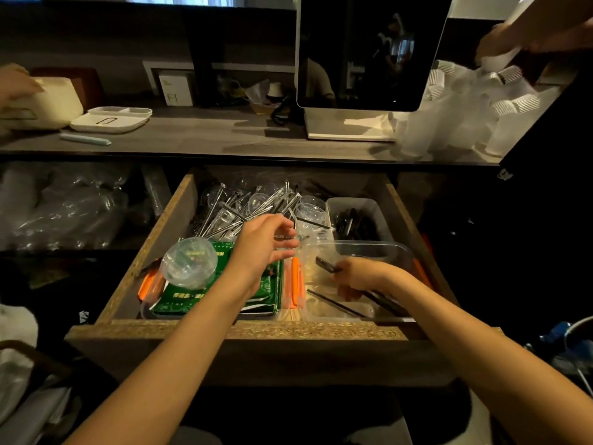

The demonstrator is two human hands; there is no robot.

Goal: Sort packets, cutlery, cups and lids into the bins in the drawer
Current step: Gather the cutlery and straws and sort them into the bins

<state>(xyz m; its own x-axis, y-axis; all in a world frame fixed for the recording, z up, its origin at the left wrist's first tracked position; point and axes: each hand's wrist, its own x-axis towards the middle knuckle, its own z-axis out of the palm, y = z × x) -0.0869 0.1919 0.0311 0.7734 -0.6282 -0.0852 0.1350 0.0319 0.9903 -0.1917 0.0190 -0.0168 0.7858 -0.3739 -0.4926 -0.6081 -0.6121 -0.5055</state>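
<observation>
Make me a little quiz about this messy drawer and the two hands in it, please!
1. True or false: the clear cup sits upside down on the green packets.
2. Which hand holds a black piece of cutlery? A) left hand B) right hand
3. Fill in: the black cutlery at the back right lies in a ____ bin.

Key
1. True: its wide rim faces down on the packets.
2. B: the right hand grips it inside the clear tray, while the left hand pinches a thin wrapped item over the drawer's middle.
3. Grey.
</observation>
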